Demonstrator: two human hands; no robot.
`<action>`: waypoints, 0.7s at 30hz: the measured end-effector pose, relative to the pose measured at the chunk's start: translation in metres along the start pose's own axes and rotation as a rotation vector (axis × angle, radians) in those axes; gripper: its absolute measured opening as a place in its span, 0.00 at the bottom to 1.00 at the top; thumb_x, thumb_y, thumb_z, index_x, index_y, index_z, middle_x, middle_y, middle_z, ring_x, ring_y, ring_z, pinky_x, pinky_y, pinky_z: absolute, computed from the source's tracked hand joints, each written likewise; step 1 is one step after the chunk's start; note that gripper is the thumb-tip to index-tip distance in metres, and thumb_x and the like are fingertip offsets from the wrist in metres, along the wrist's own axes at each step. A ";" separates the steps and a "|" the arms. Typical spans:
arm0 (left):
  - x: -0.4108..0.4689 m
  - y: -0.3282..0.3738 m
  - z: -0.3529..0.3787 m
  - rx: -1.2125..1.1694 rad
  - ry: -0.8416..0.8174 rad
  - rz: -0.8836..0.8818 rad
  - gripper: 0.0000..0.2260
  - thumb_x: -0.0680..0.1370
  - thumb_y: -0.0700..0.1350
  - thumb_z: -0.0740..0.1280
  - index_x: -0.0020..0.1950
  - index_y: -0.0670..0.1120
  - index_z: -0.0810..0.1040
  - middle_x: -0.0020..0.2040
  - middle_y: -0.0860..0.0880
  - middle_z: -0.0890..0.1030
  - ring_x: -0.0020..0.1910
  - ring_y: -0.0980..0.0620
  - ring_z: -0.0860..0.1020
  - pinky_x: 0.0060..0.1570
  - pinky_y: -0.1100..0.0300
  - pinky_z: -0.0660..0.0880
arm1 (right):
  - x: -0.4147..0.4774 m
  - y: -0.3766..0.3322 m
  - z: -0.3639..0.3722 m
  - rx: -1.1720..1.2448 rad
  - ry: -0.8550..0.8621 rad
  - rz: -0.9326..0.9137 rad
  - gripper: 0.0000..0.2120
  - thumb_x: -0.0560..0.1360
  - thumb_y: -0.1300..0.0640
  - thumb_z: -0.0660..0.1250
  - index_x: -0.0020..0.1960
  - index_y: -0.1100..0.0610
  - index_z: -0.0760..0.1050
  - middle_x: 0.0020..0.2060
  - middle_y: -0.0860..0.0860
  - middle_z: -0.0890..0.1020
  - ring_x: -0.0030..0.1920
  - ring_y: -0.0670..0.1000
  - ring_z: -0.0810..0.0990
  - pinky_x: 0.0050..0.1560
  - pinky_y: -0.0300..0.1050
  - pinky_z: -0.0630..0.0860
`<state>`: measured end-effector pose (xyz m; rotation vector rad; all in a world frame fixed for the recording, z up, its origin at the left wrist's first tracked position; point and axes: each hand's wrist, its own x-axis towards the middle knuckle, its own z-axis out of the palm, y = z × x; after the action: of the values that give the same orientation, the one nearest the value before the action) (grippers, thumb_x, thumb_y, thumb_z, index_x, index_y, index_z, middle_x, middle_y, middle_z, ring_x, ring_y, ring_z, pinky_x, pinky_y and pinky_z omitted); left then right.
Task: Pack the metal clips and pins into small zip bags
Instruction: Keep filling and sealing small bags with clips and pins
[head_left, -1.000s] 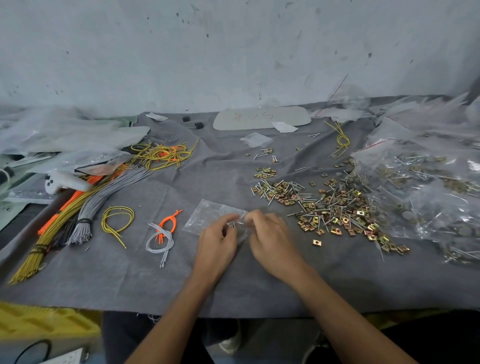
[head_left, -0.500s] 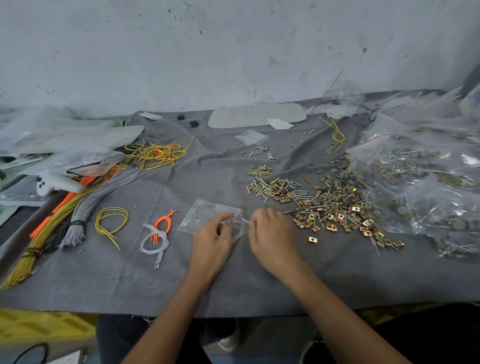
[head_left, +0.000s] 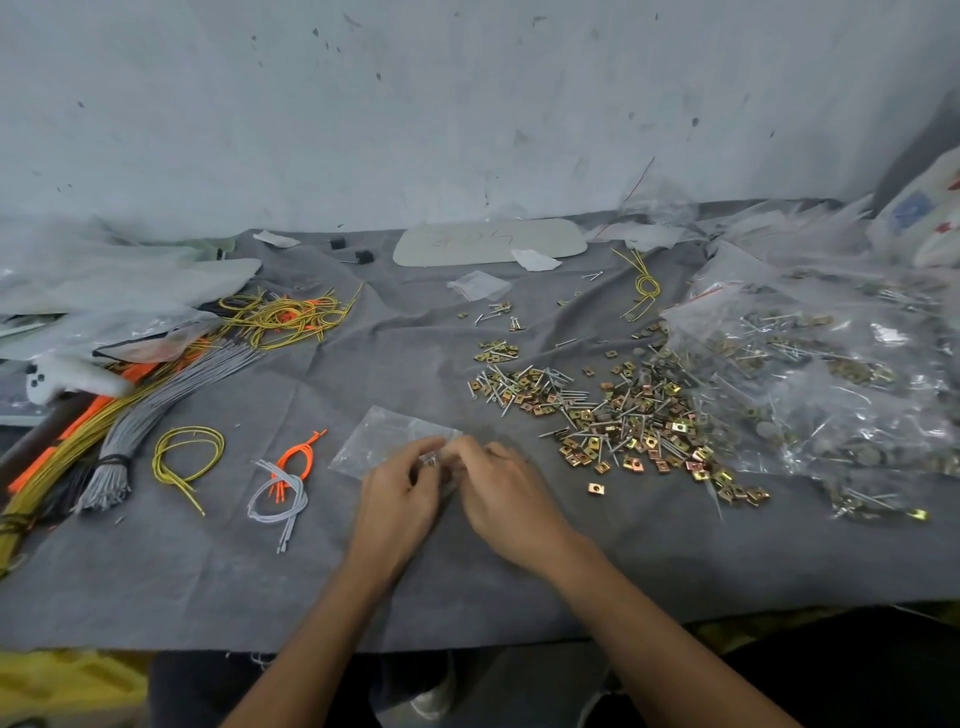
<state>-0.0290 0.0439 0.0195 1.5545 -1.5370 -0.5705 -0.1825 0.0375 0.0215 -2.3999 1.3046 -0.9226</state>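
The left hand (head_left: 400, 493) and right hand (head_left: 506, 493) are pinching the near edge of the small zip bag (head_left: 384, 439) (pins seemingly inside) on the grey cloth (head_left: 467, 597); loose clips and pins (head_left: 623, 415) are lying rightward.

Worn on the head, wide-angle. Looks forward and down across the grey-clothed tabletop (head_left: 467, 597) from its near edge. Faces the scuffed wall (head_left: 467, 104) at 12 o'clock. Sits close, catching the left hand (head_left: 400, 493) and right hand (head_left: 509, 493) near centre, with forearms reaching in from 6 o'clock.
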 end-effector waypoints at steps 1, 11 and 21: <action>0.000 0.001 0.000 -0.013 0.010 -0.010 0.20 0.73 0.48 0.59 0.61 0.51 0.83 0.54 0.54 0.85 0.52 0.58 0.81 0.56 0.58 0.76 | 0.001 0.001 -0.001 0.060 0.049 0.031 0.09 0.79 0.60 0.61 0.58 0.51 0.71 0.48 0.50 0.82 0.51 0.53 0.76 0.45 0.47 0.70; 0.000 0.000 -0.001 -0.094 0.026 -0.072 0.18 0.72 0.48 0.59 0.57 0.56 0.83 0.37 0.51 0.83 0.37 0.56 0.80 0.43 0.61 0.76 | 0.085 0.086 -0.044 -0.366 -0.133 0.357 0.18 0.82 0.50 0.58 0.70 0.52 0.70 0.69 0.55 0.74 0.68 0.59 0.70 0.68 0.56 0.67; 0.004 -0.002 -0.002 -0.084 0.022 -0.068 0.17 0.75 0.46 0.61 0.59 0.53 0.83 0.40 0.53 0.85 0.39 0.58 0.81 0.46 0.62 0.76 | 0.071 0.074 -0.037 -0.463 -0.352 0.168 0.18 0.81 0.45 0.59 0.70 0.47 0.69 0.69 0.52 0.73 0.68 0.60 0.70 0.68 0.56 0.64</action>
<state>-0.0261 0.0406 0.0196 1.5485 -1.4309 -0.6462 -0.2266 -0.0597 0.0416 -2.5610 1.6759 -0.1443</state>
